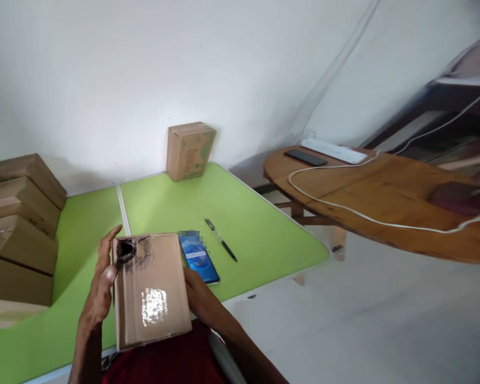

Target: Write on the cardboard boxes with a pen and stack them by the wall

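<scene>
Clasped between left hand [98,298], 9 o'clock, and right hand [197,292], 3 o'clock, fingers partly hidden: cardboard box [150,285], black-ringed hole [125,249] at 11 o'clock | 2 o'clock: lit phone [198,261], text too small to read; pen [229,252] beyond | 1 o'clock: upright carton [190,154], printed lettering unclear

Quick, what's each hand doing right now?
Left hand: holding the cardboard box by its left side.
Right hand: at the box's right side; fingers hidden, grip unclear.
</scene>
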The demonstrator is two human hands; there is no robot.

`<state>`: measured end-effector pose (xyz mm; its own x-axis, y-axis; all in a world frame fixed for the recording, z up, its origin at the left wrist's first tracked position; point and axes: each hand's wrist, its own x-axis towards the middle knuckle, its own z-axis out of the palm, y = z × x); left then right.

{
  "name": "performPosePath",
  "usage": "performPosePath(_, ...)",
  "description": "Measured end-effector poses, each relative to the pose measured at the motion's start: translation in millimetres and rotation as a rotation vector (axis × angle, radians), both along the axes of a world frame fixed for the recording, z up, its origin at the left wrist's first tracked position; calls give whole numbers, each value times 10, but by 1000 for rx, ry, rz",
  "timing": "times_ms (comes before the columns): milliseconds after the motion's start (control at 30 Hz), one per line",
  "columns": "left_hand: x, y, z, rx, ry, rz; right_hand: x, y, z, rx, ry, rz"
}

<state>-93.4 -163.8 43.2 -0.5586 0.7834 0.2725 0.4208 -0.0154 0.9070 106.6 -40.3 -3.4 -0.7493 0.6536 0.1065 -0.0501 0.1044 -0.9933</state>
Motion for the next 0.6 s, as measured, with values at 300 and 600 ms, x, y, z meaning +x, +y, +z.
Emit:
performPosePath(300,348,-178,130,6,137,-13,-35,-9,691,131,21,-258)
performPosePath(600,483,-187,193,-28,174,-65,31,-113,730,212,10,-288)
